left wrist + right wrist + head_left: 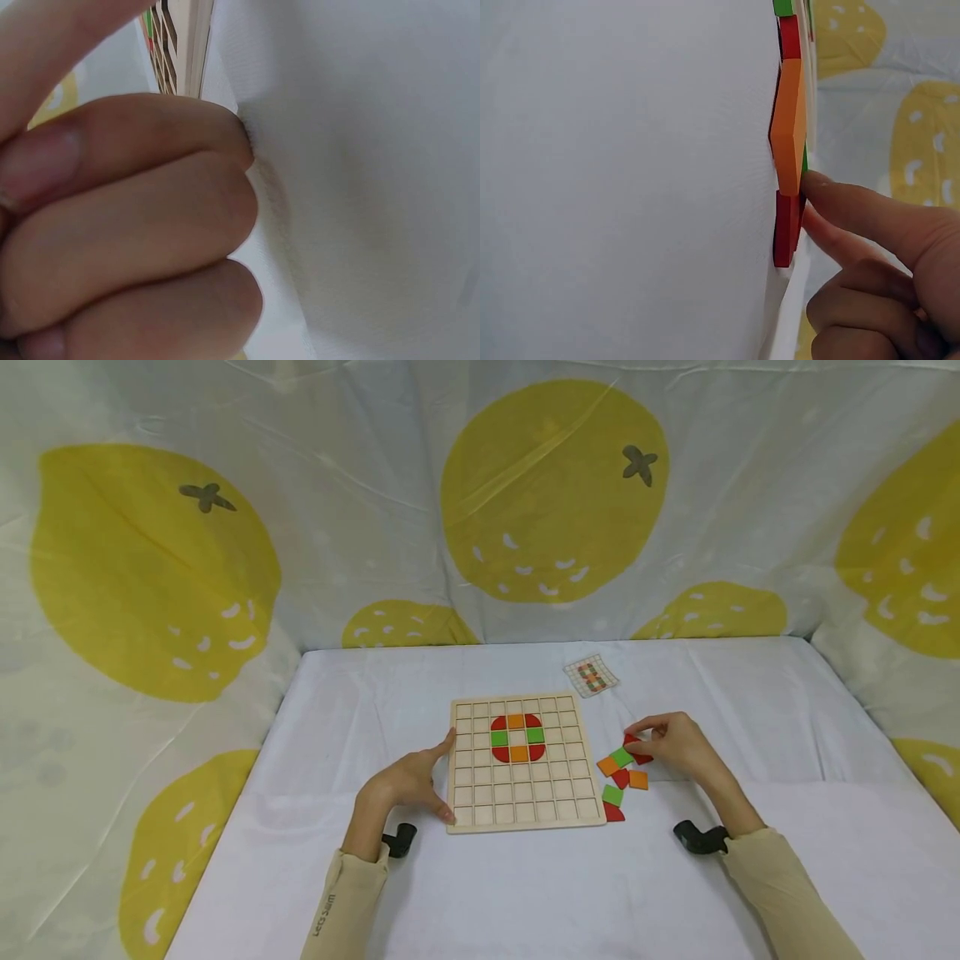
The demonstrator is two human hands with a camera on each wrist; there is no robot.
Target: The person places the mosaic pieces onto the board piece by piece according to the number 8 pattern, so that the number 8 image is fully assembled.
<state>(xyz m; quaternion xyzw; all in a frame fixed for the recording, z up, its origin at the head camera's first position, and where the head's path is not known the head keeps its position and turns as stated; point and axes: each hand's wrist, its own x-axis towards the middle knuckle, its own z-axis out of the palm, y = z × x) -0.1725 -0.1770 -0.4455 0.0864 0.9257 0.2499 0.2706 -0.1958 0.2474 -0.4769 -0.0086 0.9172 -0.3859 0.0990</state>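
Observation:
A square wooden grid board (558, 789) lies on the white cloth. Red rounded tiles, green squares (499, 738) and orange squares (517, 753) form a ring on it around one bare cell. My left hand (401, 781) touches the board's left side, index finger at the edge and thumb by the near corner; its other fingers are curled in the left wrist view. To the right of the board, my right hand (675, 743) pinches a red tile (630, 739) between thumb and index finger, low over the loose tiles. The fingertips partly hide that tile.
Several loose tiles lie along the board's right side, including an orange square (638, 780), a green square (612, 795) and a red rounded tile (613, 812). Behind the board is a small pattern card (591, 676). A lemon-print cloth (555, 493) hangs at the back.

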